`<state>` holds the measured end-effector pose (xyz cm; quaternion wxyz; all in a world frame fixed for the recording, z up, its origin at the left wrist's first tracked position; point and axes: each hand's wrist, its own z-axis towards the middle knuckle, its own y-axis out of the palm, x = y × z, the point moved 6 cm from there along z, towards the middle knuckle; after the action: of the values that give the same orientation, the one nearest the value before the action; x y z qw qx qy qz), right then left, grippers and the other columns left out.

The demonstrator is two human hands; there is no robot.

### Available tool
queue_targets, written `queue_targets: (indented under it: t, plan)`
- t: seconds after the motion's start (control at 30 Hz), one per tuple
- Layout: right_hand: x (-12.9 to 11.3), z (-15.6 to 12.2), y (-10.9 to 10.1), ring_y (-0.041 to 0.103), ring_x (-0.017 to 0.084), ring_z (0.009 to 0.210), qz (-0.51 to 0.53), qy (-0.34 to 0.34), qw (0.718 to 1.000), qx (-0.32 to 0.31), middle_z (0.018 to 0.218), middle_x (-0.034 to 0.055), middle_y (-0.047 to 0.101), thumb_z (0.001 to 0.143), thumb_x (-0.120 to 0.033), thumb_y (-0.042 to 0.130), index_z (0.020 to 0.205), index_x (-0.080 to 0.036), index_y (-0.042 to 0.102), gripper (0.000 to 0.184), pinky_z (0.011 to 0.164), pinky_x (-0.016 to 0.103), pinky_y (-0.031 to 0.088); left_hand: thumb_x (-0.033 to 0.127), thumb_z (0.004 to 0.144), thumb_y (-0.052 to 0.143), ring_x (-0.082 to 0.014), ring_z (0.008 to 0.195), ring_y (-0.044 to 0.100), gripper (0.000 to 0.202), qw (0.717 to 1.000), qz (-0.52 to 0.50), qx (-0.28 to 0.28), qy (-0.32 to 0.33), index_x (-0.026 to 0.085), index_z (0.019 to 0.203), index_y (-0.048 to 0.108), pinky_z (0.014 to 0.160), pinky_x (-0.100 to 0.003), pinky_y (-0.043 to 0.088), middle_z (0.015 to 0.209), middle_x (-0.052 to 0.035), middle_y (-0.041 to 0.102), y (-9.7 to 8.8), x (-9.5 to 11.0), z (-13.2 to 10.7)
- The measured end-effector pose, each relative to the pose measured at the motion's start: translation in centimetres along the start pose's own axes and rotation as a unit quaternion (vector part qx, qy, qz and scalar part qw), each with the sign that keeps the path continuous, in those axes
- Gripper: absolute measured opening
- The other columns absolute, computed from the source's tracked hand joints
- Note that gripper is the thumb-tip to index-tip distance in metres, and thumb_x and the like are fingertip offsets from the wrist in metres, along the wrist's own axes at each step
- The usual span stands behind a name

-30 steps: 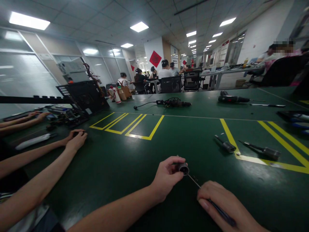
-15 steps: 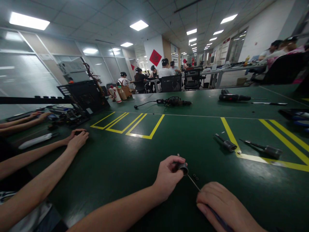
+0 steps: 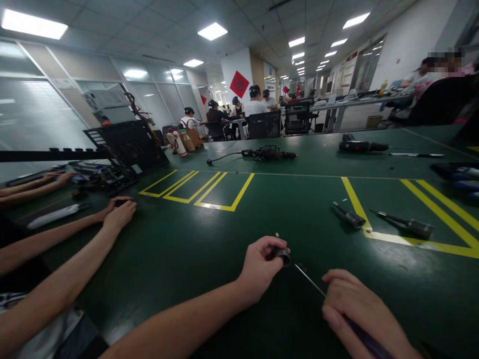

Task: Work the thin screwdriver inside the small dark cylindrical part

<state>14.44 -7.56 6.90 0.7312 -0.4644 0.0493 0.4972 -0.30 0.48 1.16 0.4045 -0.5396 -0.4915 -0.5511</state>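
Observation:
My left hand is closed around a small dark cylindrical part held just above the green table. My right hand grips a thin screwdriver whose metal shaft points up and left toward that part. The shaft's tip now sits a short way to the right of the part, not touching it. A couple of tiny dark screws lie on the table near the tip.
Two short dark tools lie by the yellow lines at the right. A power driver and a corded tool lie farther back. Another person's arms rest at the left beside an open computer case. People sit at distant desks.
My right hand has pulled the screwdriver back to the right, so its tip has left the cylindrical part. My left hand has stayed nearly still with the part.

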Motion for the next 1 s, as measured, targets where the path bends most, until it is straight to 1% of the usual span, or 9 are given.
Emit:
queue_targets:
  t: [0.07,0.13,0.17,0.2,0.27,0.57,0.77,0.9,1.0]
  plan:
    - [1.7,-0.4,-0.7,0.058,0.014,0.047,0.035,0.088,0.995,0.037,0.052,-0.0012,0.058,0.090,-0.029,0.043,0.057,-0.023,0.052,0.034,0.064,0.029,0.054,0.001,0.066,0.059,-0.0224,0.096,0.063,0.024,1.000,-0.014,-0.005,-0.016,0.015,0.084,0.064,0.084,-0.037,0.049,0.103,-0.0075,0.064,-0.1,-0.1,0.0]
    - [3.8,-0.9,-0.9,0.054,0.014,0.042,0.062,0.207,0.975,0.050,0.046,-0.0012,0.054,0.090,-0.040,0.041,0.052,-0.022,0.049,0.043,0.044,0.024,0.048,-0.001,0.066,0.059,-0.0216,0.098,0.062,0.029,1.000,-0.018,-0.011,-0.023,0.015,0.089,0.064,0.086,-0.037,0.048,0.101,-0.0065,0.066,-0.2,-0.1,0.0]
    - [4.6,-1.2,-0.8,0.052,0.013,0.039,0.077,0.259,0.962,0.047,0.044,-0.0016,0.051,0.090,-0.044,0.039,0.050,-0.022,0.048,0.046,0.039,0.023,0.044,-0.002,0.065,0.058,-0.0211,0.098,0.062,0.031,0.999,-0.018,-0.015,-0.024,0.015,0.091,0.064,0.087,-0.037,0.047,0.099,-0.0060,0.067,-0.2,-0.1,0.0]
    - [5.2,-1.4,-0.7,0.050,0.013,0.038,0.092,0.297,0.949,0.043,0.041,-0.0023,0.049,0.089,-0.048,0.039,0.049,-0.022,0.048,0.049,0.037,0.023,0.042,-0.003,0.065,0.057,-0.0207,0.098,0.062,0.033,0.999,-0.019,-0.020,-0.024,0.015,0.092,0.064,0.088,-0.037,0.047,0.098,-0.0057,0.067,-0.2,-0.1,0.0]
    - [5.8,-1.5,-0.5,0.048,0.013,0.038,0.120,0.336,0.934,0.033,0.040,-0.0028,0.046,0.087,-0.053,0.038,0.048,-0.022,0.047,0.051,0.039,0.023,0.041,-0.004,0.066,0.056,-0.0207,0.100,0.061,0.035,0.999,-0.021,-0.029,-0.024,0.016,0.094,0.064,0.088,-0.036,0.047,0.099,-0.0056,0.067,-0.2,0.0,0.0]
    - [5.7,-1.2,0.3,0.048,0.013,0.042,0.144,0.352,0.925,0.005,0.042,-0.0026,0.047,0.085,-0.056,0.040,0.048,-0.022,0.048,0.051,0.043,0.024,0.040,-0.001,0.068,0.058,-0.0217,0.102,0.060,0.035,0.999,-0.013,-0.046,-0.019,0.016,0.098,0.063,0.088,-0.037,0.047,0.103,-0.0063,0.066,-0.2,-0.3,0.1]
    - [5.4,-0.8,0.0,0.047,0.013,0.040,0.131,0.343,0.930,-0.017,0.041,-0.0028,0.046,0.083,-0.055,0.043,0.046,-0.022,0.047,0.050,0.041,0.023,0.039,0.000,0.066,0.065,-0.0218,0.100,0.060,0.045,0.998,-0.003,-0.066,-0.014,0.017,0.107,0.057,0.085,-0.036,0.047,0.105,-0.0075,0.064,0.0,-0.2,-0.1]
    - [5.2,-0.9,-0.2,0.045,0.013,0.037,0.127,0.351,0.928,-0.019,0.038,-0.0026,0.045,0.081,-0.058,0.043,0.044,-0.022,0.046,0.051,0.038,0.023,0.037,0.009,0.070,0.069,-0.0207,0.099,0.060,0.042,0.998,0.002,-0.069,-0.006,0.017,0.110,0.059,0.089,-0.037,0.046,0.102,-0.0070,0.065,0.0,-0.2,0.0]
    - [5.3,-1.2,0.0,0.048,0.014,0.040,0.132,0.352,0.927,-0.012,0.041,-0.0023,0.047,0.084,-0.057,0.040,0.047,-0.022,0.047,0.051,0.041,0.024,0.040,0.018,0.074,0.069,-0.0214,0.099,0.059,0.038,0.997,-0.012,-0.077,0.010,0.018,0.111,0.059,0.087,-0.038,0.049,0.106,-0.0070,0.063,0.1,0.0,0.1]
